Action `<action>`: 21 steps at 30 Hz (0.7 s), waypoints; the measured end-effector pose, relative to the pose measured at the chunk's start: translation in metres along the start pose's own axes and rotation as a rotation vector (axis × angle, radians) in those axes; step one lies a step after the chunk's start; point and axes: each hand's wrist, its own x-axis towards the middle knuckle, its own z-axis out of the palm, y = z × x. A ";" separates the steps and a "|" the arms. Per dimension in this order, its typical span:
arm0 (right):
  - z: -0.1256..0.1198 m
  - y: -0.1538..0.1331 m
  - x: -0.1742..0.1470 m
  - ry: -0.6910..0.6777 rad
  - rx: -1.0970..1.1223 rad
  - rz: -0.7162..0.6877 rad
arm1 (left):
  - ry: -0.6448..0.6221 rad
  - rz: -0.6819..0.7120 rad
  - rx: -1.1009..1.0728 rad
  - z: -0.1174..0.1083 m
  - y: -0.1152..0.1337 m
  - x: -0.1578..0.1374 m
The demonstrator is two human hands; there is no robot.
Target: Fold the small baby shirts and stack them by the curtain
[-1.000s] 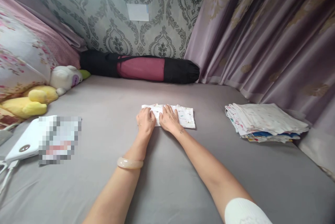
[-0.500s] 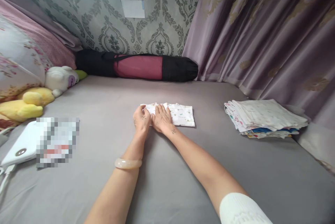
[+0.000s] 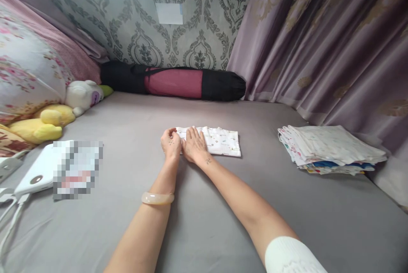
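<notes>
A folded white cloth (image 3: 223, 141) with a small scattered print lies flat on the grey bed sheet, in the middle of the head view. My left hand (image 3: 171, 143) is at its left edge, fingers curled and closed on that edge; the fingertips are partly hidden. Flat on the left part of the cloth rests my right hand (image 3: 194, 145), its fingers stretched out and pressing down. The two hands are side by side, almost touching.
To the right is a stack of folded cloths (image 3: 334, 145). A black and red long bag (image 3: 174, 81) lies along the wall. On the left are a white power bank (image 3: 44, 169) with cables, a blurred-out packet (image 3: 79, 171), plush toys (image 3: 38, 128) and a floral pillow (image 3: 28, 69).
The whole view has shifted a little, so the surroundings sit further right. My right hand has slid slightly left over the cloth, nearer my left hand, which keeps its place at the edge.
</notes>
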 end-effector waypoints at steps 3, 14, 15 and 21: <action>0.005 -0.002 0.001 0.012 0.011 0.001 | 0.029 -0.027 -0.058 0.001 -0.006 0.006; 0.004 -0.005 0.004 0.009 0.006 0.002 | 0.125 -0.069 -0.194 0.005 -0.018 0.015; 0.004 -0.007 0.005 0.009 0.009 -0.011 | 0.137 -0.064 -0.206 0.005 -0.018 0.016; 0.007 -0.020 0.012 -0.039 0.016 -0.155 | 0.222 -0.082 -0.400 0.001 -0.013 0.018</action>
